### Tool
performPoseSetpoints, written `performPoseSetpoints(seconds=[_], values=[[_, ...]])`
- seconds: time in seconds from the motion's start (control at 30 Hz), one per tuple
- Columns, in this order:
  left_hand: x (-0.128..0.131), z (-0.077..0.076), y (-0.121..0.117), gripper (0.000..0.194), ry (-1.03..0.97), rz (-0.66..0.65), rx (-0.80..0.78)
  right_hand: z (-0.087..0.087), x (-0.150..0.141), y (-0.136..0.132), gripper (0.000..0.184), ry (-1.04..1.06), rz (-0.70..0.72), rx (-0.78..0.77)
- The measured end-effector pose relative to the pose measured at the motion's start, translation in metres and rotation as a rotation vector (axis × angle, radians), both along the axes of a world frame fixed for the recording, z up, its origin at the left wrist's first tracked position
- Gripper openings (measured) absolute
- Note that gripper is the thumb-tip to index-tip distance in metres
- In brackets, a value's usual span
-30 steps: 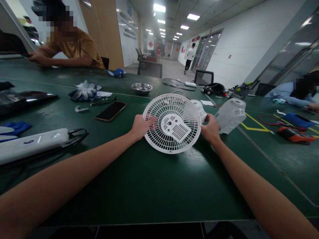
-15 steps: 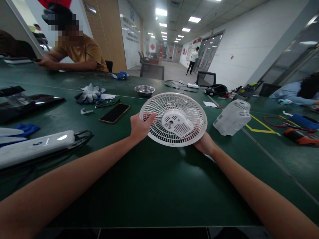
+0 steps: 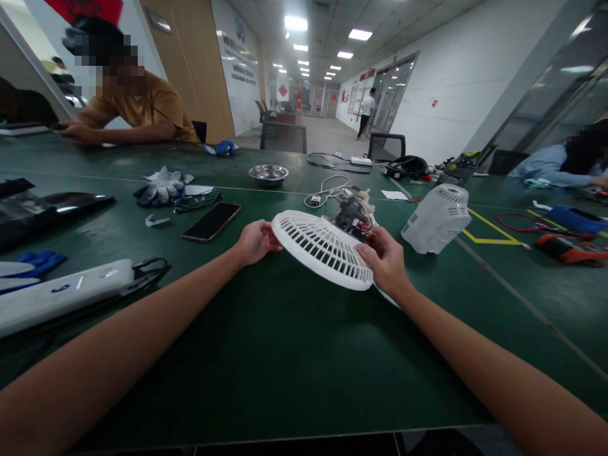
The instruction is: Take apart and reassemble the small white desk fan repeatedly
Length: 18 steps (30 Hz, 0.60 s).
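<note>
A white round fan grille [image 3: 323, 244] is held tilted above the table, with a dark motor with wires [image 3: 354, 214] on its back side. My left hand [image 3: 259, 242] is at its left rim, fingers curled against the edge and partly hidden behind it. On the right, my right hand [image 3: 387, 256] grips the rim beside the motor, thumb on the near face and fingers behind. A white cord with a plug [image 3: 315, 200] lies behind the grille. To the right of my right hand stands a white plastic housing [image 3: 436, 218].
A phone [image 3: 211, 221], gloves [image 3: 161, 189] and a white power strip [image 3: 71, 294] lie to the left. Behind the grille is a metal bowl [image 3: 268, 174]. An orange multimeter [image 3: 570, 248] lies at right. A person [image 3: 137, 114] sits across the table.
The grille has turned from facing me to a flatter tilt, exposing the motor behind it. My right hand has moved from under the rim to its right side. The view has shifted slightly.
</note>
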<state>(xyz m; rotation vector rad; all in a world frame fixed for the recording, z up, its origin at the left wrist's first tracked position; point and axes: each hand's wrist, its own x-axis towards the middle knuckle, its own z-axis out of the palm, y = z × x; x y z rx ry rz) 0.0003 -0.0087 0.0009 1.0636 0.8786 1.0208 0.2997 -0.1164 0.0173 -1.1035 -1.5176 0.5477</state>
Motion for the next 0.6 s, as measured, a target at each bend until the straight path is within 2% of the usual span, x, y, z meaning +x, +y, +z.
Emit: performPoseSetpoints(seconds=[0.1,0.13,0.23,0.3,0.4,0.47,0.53,0.6], values=[[0.002,0.004,-0.003,0.051,-0.11,-0.137,-0.166,-0.005,-0.001,0.001,0.063,-0.197,0.006,0.026],[0.004,0.005,-0.005,0.05,-0.095,-0.153,-0.202,-0.005,-0.002,0.001,0.063,-0.268,0.012,0.036],[0.011,0.008,-0.008,0.023,-0.013,-0.09,-0.238,-0.004,-0.004,0.003,0.066,-0.427,0.067,0.055],[0.014,0.007,-0.008,0.011,0.014,-0.047,-0.224,-0.002,0.001,0.007,0.06,-0.452,0.08,0.083],[0.015,0.003,-0.007,0.01,0.025,-0.028,-0.182,-0.004,0.021,0.023,0.054,-0.457,-0.103,0.193],[0.015,0.001,-0.007,0.01,0.038,-0.008,-0.149,-0.009,0.039,0.039,0.068,-0.515,-0.285,0.24],[0.014,0.0,-0.007,0.011,0.054,0.005,-0.124,-0.016,0.055,0.054,0.084,-0.545,-0.368,0.168],[0.013,0.0,-0.008,0.012,0.083,-0.001,-0.108,-0.022,0.064,0.066,0.096,-0.526,-0.333,0.037]])
